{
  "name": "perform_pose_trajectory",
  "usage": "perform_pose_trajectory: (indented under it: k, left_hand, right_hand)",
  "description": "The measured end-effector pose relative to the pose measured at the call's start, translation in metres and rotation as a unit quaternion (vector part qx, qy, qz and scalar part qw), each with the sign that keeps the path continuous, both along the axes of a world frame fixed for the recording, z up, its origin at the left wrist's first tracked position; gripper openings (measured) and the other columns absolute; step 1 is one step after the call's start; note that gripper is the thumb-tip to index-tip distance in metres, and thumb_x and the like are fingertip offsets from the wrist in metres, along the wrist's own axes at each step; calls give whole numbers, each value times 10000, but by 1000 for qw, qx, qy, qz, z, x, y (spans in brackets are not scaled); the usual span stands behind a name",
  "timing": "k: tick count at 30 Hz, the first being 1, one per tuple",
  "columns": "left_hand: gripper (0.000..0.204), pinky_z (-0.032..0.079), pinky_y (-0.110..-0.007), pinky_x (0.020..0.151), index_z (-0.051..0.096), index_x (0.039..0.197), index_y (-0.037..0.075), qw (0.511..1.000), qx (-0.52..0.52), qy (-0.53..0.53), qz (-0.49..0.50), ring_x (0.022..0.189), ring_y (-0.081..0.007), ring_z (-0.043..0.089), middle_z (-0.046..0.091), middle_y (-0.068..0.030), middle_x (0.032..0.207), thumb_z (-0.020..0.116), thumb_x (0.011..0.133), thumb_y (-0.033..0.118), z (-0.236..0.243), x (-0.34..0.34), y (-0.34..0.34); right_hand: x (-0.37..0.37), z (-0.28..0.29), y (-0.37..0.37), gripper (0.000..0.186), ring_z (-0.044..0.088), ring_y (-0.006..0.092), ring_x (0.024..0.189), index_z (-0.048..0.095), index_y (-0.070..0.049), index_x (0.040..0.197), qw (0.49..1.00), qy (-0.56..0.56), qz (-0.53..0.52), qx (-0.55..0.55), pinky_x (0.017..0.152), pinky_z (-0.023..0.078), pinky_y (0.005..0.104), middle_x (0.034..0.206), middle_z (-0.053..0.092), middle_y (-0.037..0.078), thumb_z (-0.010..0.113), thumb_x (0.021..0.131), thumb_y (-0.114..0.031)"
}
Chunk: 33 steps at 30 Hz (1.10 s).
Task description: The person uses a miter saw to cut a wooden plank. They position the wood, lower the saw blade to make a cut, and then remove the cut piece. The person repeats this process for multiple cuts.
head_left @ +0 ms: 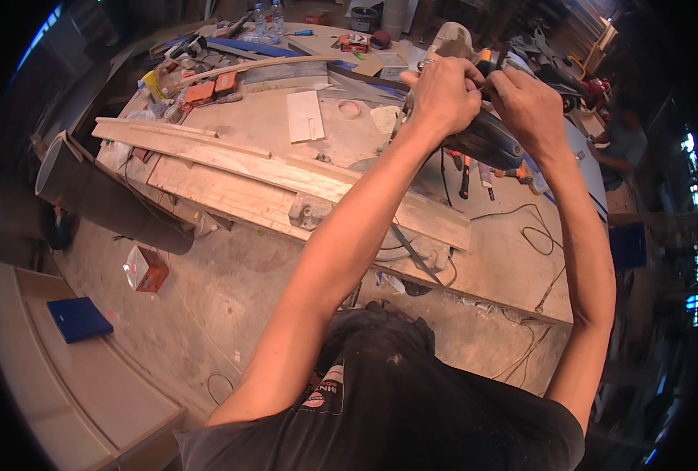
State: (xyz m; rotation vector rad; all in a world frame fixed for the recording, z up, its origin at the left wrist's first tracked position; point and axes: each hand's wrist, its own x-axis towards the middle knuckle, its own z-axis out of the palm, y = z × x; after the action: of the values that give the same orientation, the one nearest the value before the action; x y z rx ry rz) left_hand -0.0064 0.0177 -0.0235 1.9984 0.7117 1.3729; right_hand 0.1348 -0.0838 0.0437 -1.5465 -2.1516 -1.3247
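What looks like a mitre saw [486,140], with a dark motor housing and a pale upper part, stands on the far right of the workbench. Both my arms reach up to it. My left hand [447,93] is closed in front of its upper part, fingers curled inward. Close beside it, my right hand [528,108] has its fingers bent and pinched together over the tool's top. What either hand grips is hidden behind the fingers. Long wooden boards [231,161] lie across the bench below my left forearm.
The wooden workbench [513,271] carries a loose black cable [541,235], a hammer [465,179], a tape roll [349,109], a white board piece [306,116] and orange boxes [200,93]. A large grey tube [105,196] leans at left. A person [625,141] is at far right.
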Motion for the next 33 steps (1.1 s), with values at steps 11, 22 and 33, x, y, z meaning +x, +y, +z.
perform_pose_trajectory:
  k: [11,22,33]
  left_hand:
    - [191,358,-812,958,886,929,88,1000,17,21,-1,1003,-433,767,795,-239,888,723,837,47,9,1,6]
    - [160,348,-732,990,871,915,94,993,56,70,79,988,-451,765,795,-242,901,744,819,82,17,3,-11]
    - [224,565,-404,839,795,1017,-9,996,-6,89,27,784,-271,747,765,-109,793,760,815,81,26,-4,-20]
  right_hand:
    - [-19,3,-2,109,785,221,802,746,-100,868,996,-83,-39,15,651,615,368,863,749,53,714,901,-200]
    - [-35,4,-2,113,774,229,846,726,-80,994,987,-79,-137,-27,685,612,369,905,727,46,692,900,-131]
    - [9,2,1,166,621,188,1037,741,-119,854,994,-65,49,67,846,477,349,1006,670,17,679,894,-268]
